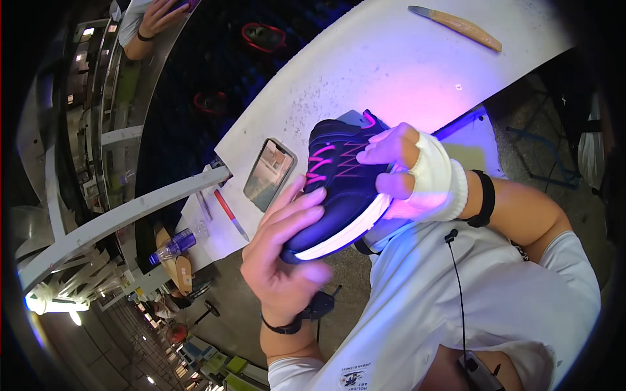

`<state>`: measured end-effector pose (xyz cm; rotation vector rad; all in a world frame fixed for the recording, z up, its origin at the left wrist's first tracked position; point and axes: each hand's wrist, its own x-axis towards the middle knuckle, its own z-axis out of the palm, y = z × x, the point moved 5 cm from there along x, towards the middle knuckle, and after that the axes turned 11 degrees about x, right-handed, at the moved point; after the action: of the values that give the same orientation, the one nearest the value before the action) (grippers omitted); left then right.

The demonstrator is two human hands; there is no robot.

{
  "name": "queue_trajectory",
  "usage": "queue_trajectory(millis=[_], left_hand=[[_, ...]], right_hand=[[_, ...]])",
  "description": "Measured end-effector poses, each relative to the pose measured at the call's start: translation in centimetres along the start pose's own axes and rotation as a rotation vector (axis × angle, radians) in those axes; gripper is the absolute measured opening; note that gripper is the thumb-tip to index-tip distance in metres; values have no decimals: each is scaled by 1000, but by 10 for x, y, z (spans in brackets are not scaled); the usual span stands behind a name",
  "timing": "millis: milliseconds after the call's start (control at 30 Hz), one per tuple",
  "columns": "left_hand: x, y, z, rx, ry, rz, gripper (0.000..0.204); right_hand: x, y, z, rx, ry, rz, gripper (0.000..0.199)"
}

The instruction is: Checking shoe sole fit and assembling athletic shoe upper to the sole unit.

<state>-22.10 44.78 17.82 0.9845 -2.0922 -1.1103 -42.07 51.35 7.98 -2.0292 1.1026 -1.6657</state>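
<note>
A dark sneaker [347, 203] with pink laces and a pale sole edge is held up in front of me, its toe toward the lower left. My left hand [280, 251] wraps the toe end, fingers over the upper and thumb, slightly blurred, by the sole. In a white fingerless glove, my right hand [417, 176] grips the shoe from the right side, its fingertips on the upper near the collar. The shoe's underside is hidden. Close to the left fingers, a phone [270, 174] lies on the white table [306, 78].
At the table's far right lies a wooden-handled knife [460, 29]; a red-handled tool [229, 212] rests by the left corner. A purple bottle [173, 246] is beyond it. Red-edged shoes [264, 38] sit on a dark surface, and another person's hand [156, 18] shows at the upper left.
</note>
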Motion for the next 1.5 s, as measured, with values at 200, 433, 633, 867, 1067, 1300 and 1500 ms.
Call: queue_trajectory(millis=[200,433,633,867,1067,1300,1500], left_hand=[[6,-2,7,270,-114,67,62],[-17,-34,-8,186,-86,63,42],[-34,-61,-11,247,-390,-508,98],[-33,-65,22,749,-315,-479,108],[-32,-51,-8,513,-309,-380,98],[1,7,53,255,-154,291,77],[-28,-57,131,121,88,224,59]], right_hand=[[10,6,0,45,-29,-17,42],[-2,30,17,-40,-61,86,60],[-13,28,39,-45,-213,-33,45],[-25,32,55,18,-118,150,17],[-34,28,46,-43,-118,-25,18],[17,-28,-68,125,96,90,87],[42,-42,-101,161,-174,230,76]])
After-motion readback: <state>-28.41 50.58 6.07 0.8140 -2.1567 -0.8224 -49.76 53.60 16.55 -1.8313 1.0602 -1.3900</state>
